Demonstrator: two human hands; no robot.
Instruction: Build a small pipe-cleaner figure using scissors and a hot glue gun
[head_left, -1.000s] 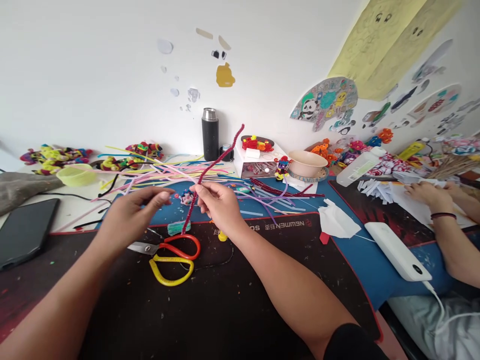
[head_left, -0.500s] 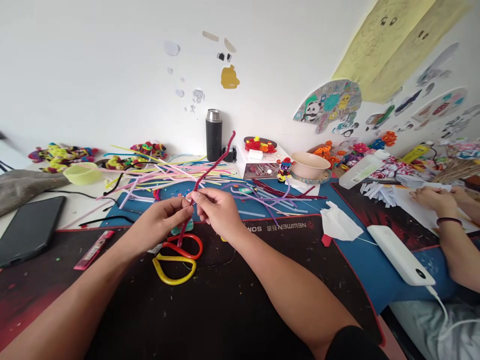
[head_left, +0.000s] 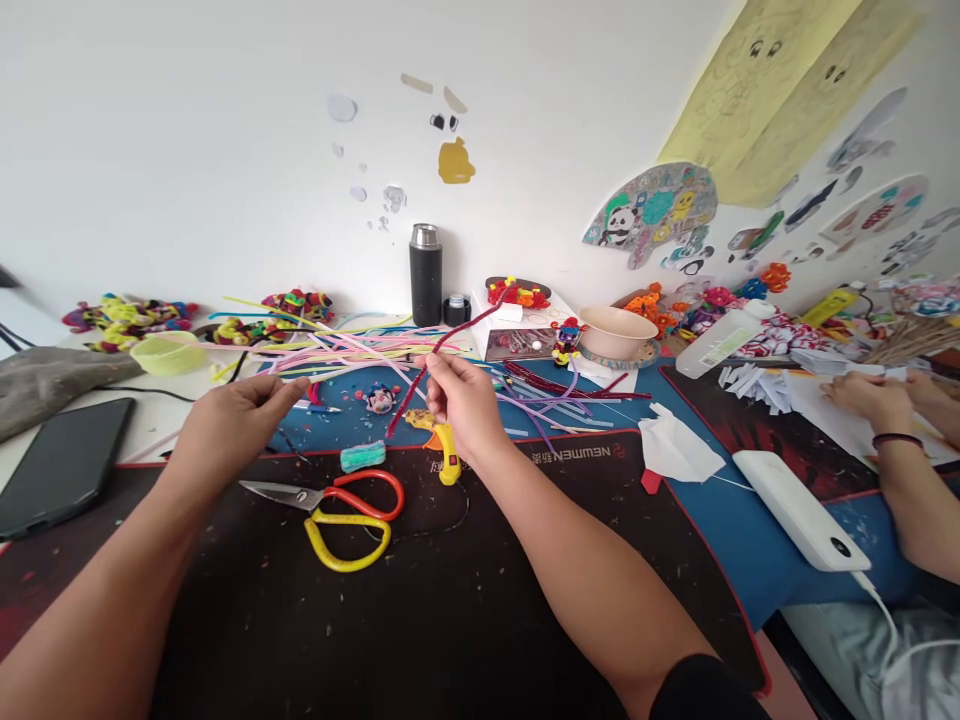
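Note:
A dark red pipe cleaner slants upward between the thumb and fingers of my right hand, which is closed on it. To its left, apart from the pipe cleaner, my left hand has thumb and forefinger pinched together; whatever is between the tips is too small to make out. Below the hands lie scissors with one red and one yellow handle loop, blades pointing left. A small teal fuzzy block sits just above them. Close under my right hand is a yellow glue gun, partly hidden.
Behind the hands are loose pastel pipe cleaners, a small fuzzy figure, a black thermos and a beige bowl. A phone lies left, a white power bank right. Another person's hands work over paper.
My left hand has let go of the dark red pipe cleaner and moved left. My right hand has shifted slightly right with it, uncovering the scissor blades, teal block and glue gun.

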